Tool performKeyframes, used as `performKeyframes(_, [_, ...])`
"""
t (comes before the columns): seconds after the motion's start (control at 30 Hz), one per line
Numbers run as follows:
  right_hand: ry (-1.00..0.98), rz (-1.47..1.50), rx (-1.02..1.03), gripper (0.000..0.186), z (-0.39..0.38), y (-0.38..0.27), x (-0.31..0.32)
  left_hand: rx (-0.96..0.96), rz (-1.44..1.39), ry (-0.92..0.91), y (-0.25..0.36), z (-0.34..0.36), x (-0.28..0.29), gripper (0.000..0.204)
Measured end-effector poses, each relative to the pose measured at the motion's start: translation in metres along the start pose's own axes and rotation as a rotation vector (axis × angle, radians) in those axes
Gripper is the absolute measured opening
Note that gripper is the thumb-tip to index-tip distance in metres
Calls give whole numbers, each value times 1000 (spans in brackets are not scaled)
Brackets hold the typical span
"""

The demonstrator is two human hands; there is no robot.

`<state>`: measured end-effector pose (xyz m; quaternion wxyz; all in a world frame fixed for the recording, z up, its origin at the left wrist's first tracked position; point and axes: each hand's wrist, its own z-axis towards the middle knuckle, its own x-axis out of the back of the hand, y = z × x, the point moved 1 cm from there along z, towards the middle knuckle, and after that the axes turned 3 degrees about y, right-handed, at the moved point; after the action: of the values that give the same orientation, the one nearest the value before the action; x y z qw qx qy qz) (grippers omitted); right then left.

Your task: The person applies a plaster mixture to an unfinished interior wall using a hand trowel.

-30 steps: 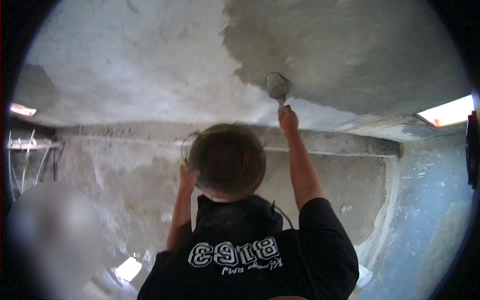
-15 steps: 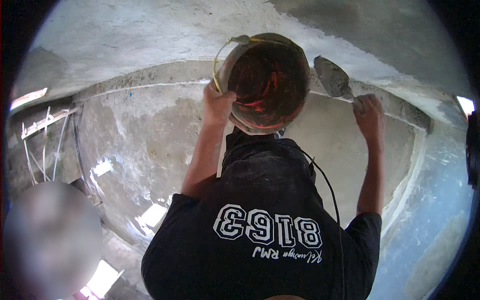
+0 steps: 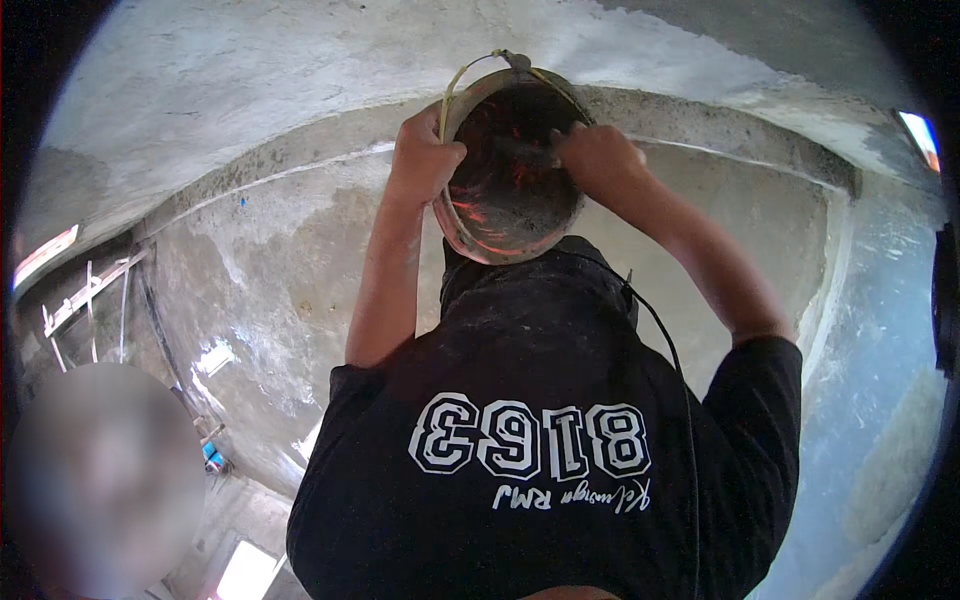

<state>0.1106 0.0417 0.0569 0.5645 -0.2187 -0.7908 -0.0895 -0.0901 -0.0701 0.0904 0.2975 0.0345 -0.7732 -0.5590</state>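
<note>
A round bucket (image 3: 478, 248) with a wire handle (image 3: 455, 85) is held up in front of my chest, its dark, red-streaked inside facing me. My left hand (image 3: 422, 160) is closed on its left rim, thumb over the edge. Across the right rim reaches my right hand (image 3: 606, 165), closed around the handle of a trowel. The trowel's blade (image 3: 535, 158) is inside the bucket, blurred and mostly lost in the dark. How much mortar the bucket contains is hard to make out.
A rough grey plastered wall (image 3: 300, 270) spans the view, with a ledge (image 3: 740, 120) along it. A bluish wall (image 3: 880, 380) stands at right. Wooden strips (image 3: 95, 290) are at far left, above a blurred round patch. A black cable (image 3: 665, 350) runs down my shirt.
My right hand has swung left with the trowel, from beside the bucket into its opening. The bucket has shifted slightly left and turned, still in my left hand.
</note>
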Motion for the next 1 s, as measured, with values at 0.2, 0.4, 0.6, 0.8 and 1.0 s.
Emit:
performKeyframes(0.2, [51, -11, -41, 16, 26, -40, -54, 21, 31, -59, -8, 10, 0, 49])
performKeyframes(0.4, [-69, 97, 111, 15, 15, -37, -61, 21, 12, -113, -6, 14, -7, 48])
performKeyframes(0.6, [-97, -13, 39, 16, 32, -18, -34, 47, 140, -155, 0, 12, -18, 47])
performKeyframes(0.8, [-298, -37, -50, 23, 51, -20, -32, 7, 107, -192, -6, 25, -32, 44])
performKeyframes(1.0, [-28, 105, 302, 30, 60, -13, -35, -39, 6, -199, -6, 22, -39, 43])
